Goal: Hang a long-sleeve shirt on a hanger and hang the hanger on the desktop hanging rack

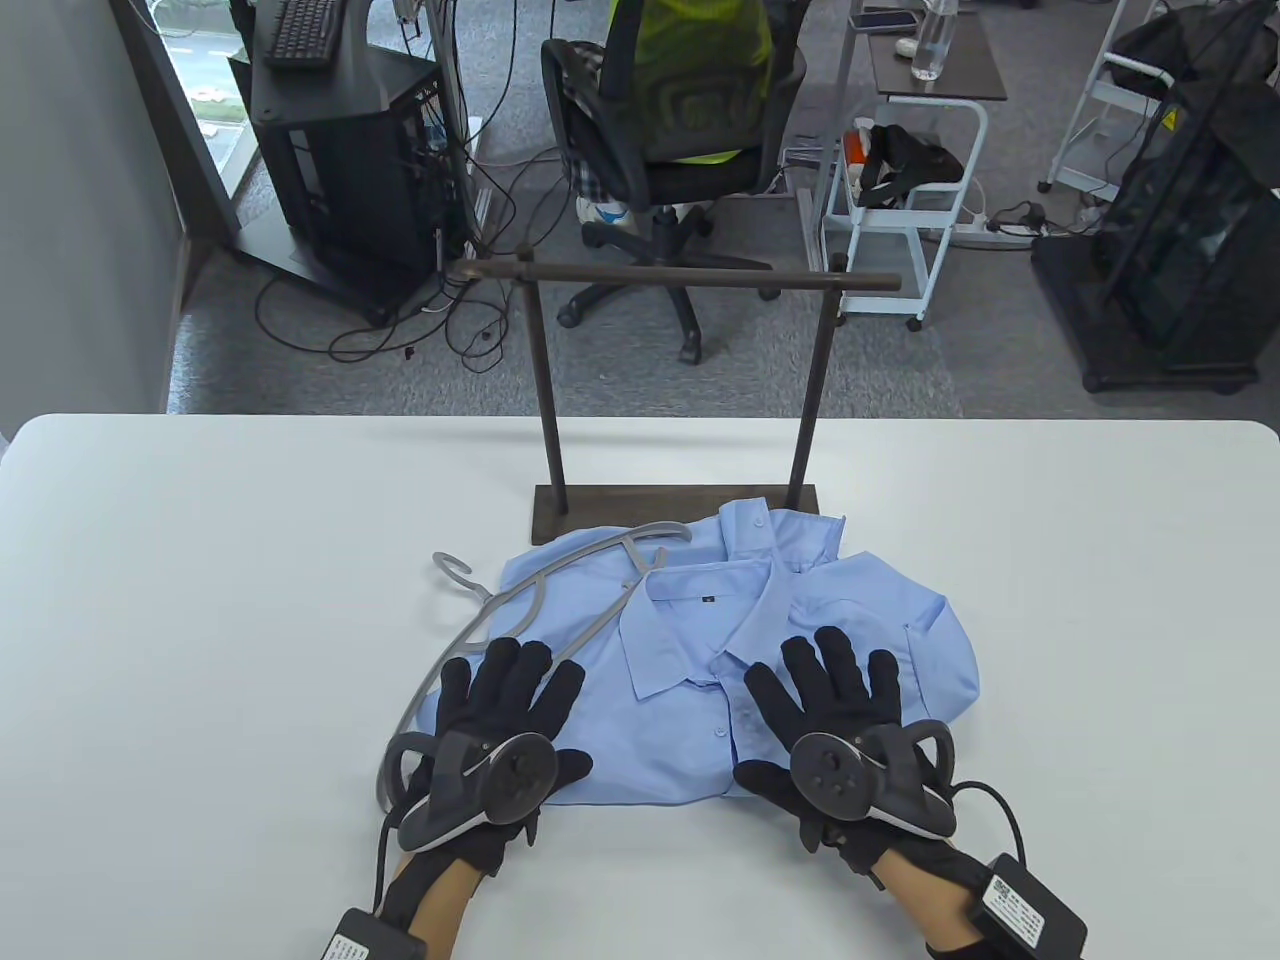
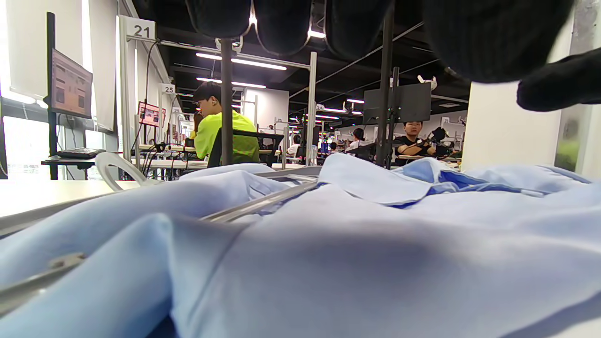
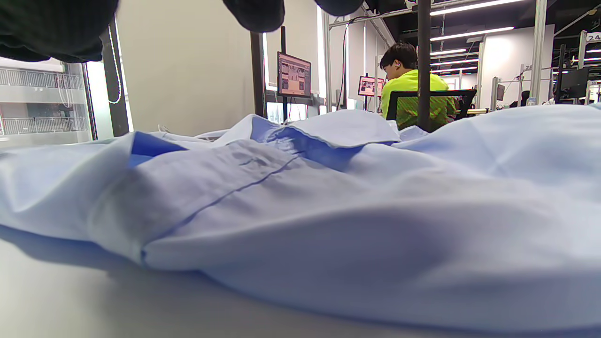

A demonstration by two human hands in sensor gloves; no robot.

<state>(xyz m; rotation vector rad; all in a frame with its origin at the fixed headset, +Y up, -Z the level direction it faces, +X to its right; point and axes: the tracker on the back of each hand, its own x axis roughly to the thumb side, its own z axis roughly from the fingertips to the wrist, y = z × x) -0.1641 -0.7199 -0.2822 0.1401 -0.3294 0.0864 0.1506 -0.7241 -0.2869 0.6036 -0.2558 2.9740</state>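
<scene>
A light blue long-sleeve shirt [image 1: 700, 640] lies folded on the white table [image 1: 200, 620], collar up, just in front of the rack. A grey hanger [image 1: 540, 610] lies across the shirt's left part, its hook [image 1: 455, 570] on the table to the left. My left hand [image 1: 515, 690] rests flat with straight fingers on the shirt's left side, over the hanger. My right hand [image 1: 835, 680] lies flat with spread fingers on the shirt's right side. The dark desktop hanging rack [image 1: 680, 275] stands behind the shirt, its bar bare. Both wrist views show blue cloth [image 2: 357, 234] [image 3: 375, 202] close below the fingers.
The rack's base plate [image 1: 600, 500] touches the shirt's far edge. Beyond the table's far edge are an office chair [image 1: 680, 150], a computer stand [image 1: 340, 170] and a white cart [image 1: 910, 180]. People sit at desks in the background of the wrist views.
</scene>
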